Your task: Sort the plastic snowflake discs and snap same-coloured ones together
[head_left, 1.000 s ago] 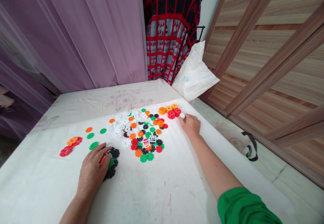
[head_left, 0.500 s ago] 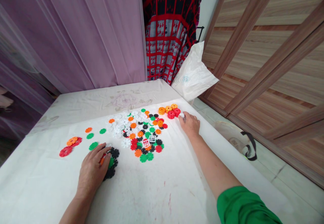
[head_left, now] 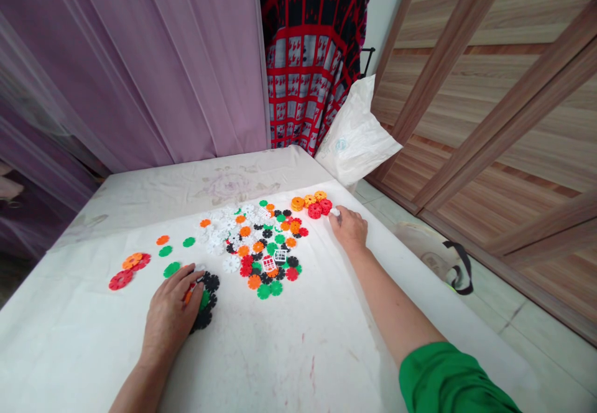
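A purple curtain (head_left: 196,58) is hanging behind the counter (head_left: 252,366); a white bag (head_left: 357,133), contents hidden, is sitting beside it. On top, the left hand (head_left: 170,310) is curling over coloured discs (head_left: 212,282), grip unclear; the right hand (head_left: 352,229) is pinching a white piece (head_left: 334,212).

It looked like someone's home to me: a mauve curtain (head_left: 186,64) hung at ten o'clock, red-checked fabric (head_left: 308,52) at twelve, wood-grain panelled doors (head_left: 494,102) at two.
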`<state>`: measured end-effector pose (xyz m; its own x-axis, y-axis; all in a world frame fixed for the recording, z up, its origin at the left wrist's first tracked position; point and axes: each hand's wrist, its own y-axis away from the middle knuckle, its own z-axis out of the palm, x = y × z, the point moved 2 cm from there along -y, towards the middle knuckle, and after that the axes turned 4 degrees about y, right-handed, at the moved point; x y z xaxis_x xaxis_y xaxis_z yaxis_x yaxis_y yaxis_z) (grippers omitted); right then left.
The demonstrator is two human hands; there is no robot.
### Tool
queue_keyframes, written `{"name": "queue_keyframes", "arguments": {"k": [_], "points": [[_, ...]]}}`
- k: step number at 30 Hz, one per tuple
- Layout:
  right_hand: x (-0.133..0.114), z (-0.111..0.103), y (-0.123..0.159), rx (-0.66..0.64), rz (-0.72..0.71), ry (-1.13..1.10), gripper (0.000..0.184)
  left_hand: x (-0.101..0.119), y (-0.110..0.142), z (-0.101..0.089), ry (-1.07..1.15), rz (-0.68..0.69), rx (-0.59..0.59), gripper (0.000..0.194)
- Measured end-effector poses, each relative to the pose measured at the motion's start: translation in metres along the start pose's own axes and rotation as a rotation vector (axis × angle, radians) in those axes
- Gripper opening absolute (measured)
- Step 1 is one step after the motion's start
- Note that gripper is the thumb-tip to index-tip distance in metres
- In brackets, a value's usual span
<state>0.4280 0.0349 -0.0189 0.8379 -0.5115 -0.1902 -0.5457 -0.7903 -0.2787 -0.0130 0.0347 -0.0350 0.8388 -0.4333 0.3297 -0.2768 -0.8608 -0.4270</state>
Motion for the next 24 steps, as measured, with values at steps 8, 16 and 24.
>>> {"name": "queue_keyframes", "arguments": {"k": [8, 16, 24], "points": [[0.001, 0.000, 0.002, 0.056, -0.019, -0.016, 0.043, -0.001, 0.000, 0.002, 0.001, -0.007, 0.012, 0.037], [-0.021, -0.005, 0.030, 0.230, -0.303, -0.093, 0.039, 0.003, -0.001, 0.004, 0.013, -0.006, 0.017, 0.038], [-0.064, -0.005, 0.082, 0.122, -0.541, -0.207, 0.029, 0.011, -0.001, 0.001, 0.024, -0.009, 0.036, 0.038]]}}
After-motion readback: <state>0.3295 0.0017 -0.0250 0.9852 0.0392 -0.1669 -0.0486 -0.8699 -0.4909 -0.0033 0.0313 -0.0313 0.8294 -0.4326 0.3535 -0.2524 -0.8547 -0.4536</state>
